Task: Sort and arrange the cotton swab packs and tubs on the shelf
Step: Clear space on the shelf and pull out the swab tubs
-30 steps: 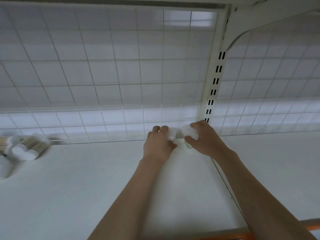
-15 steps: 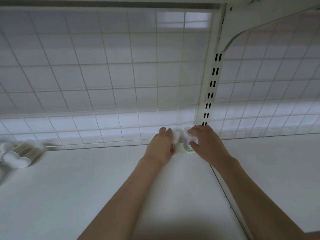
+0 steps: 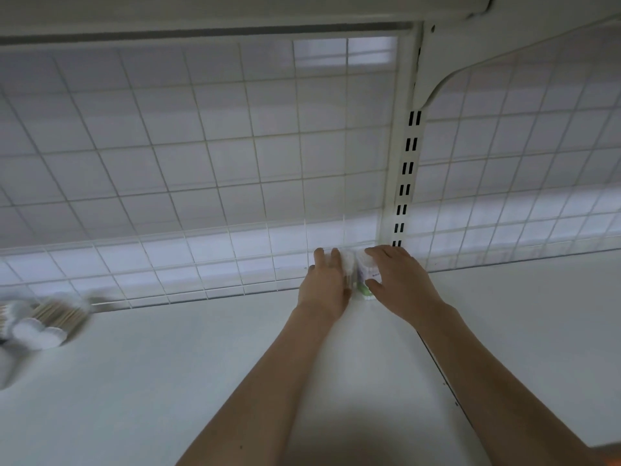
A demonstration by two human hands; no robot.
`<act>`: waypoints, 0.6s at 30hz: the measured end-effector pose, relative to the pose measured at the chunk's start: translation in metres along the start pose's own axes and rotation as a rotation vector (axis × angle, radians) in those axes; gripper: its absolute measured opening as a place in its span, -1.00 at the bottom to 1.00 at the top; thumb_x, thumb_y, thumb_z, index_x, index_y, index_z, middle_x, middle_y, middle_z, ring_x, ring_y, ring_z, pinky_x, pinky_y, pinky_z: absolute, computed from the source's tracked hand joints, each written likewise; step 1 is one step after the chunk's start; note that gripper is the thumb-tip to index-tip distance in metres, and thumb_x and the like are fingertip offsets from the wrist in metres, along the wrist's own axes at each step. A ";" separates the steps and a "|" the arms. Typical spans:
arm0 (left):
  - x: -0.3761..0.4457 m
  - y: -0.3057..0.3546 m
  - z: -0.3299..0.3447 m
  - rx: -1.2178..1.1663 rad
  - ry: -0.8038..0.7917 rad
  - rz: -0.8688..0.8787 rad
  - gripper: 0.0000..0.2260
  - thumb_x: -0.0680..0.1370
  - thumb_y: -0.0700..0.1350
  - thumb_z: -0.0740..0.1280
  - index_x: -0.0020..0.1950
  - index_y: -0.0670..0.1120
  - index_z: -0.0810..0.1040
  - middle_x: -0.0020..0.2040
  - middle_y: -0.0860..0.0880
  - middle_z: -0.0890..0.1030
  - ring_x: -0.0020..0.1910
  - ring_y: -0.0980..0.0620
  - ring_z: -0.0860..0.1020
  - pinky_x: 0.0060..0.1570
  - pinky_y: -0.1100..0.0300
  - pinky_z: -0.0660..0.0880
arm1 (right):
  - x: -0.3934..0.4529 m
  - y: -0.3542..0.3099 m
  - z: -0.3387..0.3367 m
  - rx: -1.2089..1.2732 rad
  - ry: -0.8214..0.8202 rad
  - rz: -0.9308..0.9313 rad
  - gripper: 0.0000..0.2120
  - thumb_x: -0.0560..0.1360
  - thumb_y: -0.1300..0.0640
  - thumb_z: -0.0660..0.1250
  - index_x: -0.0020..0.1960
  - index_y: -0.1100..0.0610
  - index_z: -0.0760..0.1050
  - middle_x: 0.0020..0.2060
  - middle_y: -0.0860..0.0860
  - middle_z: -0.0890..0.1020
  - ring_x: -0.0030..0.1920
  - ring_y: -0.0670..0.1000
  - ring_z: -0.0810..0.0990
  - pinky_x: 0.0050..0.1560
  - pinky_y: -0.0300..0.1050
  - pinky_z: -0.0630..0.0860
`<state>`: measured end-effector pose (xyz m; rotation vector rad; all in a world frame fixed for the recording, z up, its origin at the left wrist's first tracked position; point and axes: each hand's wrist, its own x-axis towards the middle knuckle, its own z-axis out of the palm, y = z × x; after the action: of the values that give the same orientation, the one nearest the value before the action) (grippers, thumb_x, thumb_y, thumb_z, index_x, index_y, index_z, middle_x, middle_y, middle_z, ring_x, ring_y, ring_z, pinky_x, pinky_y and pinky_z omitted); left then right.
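At the shelf's (image 3: 201, 381) back edge, left hand (image 3: 324, 287) holds a pack (image 3: 347, 264), right hand (image 3: 400, 280) a tub (image 3: 364, 274): both look light, the pack soft; grip the sides.

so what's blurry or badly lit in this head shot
Head view: the swab packs at the far left edge are smeared by motion blur; the hands, left hand and right hand, are fairly sharp; the wire grid bows from wide-angle distortion; light is dim and flat, with a brighter band low behind the grid and a soft shadow on the shelf near the bottom.
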<state>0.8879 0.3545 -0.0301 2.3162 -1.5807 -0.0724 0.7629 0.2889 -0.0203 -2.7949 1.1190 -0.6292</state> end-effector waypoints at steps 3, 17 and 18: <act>-0.005 -0.003 -0.010 -0.006 -0.035 -0.004 -0.29 0.54 -0.06 0.31 0.52 -0.13 -0.08 0.46 -0.18 0.06 0.24 -0.21 0.42 0.11 0.02 0.43 | -0.002 -0.008 -0.006 -0.007 0.036 0.027 -0.55 0.51 0.12 0.28 0.37 0.15 0.32 0.30 0.02 0.43 0.32 0.03 0.34 0.31 -0.11 0.29; -0.128 -0.157 -0.105 0.119 0.099 -0.187 -0.63 0.57 0.03 0.22 0.33 -0.08 0.34 0.18 -0.04 0.47 0.15 -0.06 0.47 -0.01 0.12 0.40 | -0.021 -0.181 0.031 0.165 0.035 -0.096 -0.63 0.51 0.13 0.29 0.30 0.15 0.42 0.23 0.02 0.50 0.27 0.06 0.39 0.29 -0.06 0.32; -0.141 -0.176 -0.111 0.121 0.098 -0.215 -0.64 0.57 0.04 0.22 0.32 -0.07 0.36 0.17 -0.04 0.48 0.15 -0.05 0.47 0.01 0.12 0.40 | -0.022 -0.197 0.038 0.174 0.021 -0.110 -0.63 0.51 0.12 0.29 0.30 0.15 0.42 0.23 0.02 0.50 0.27 0.06 0.39 0.29 -0.07 0.31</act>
<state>1.0170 0.5674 0.0014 2.5341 -1.3187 0.0877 0.8909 0.4455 -0.0214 -2.7198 0.8714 -0.7297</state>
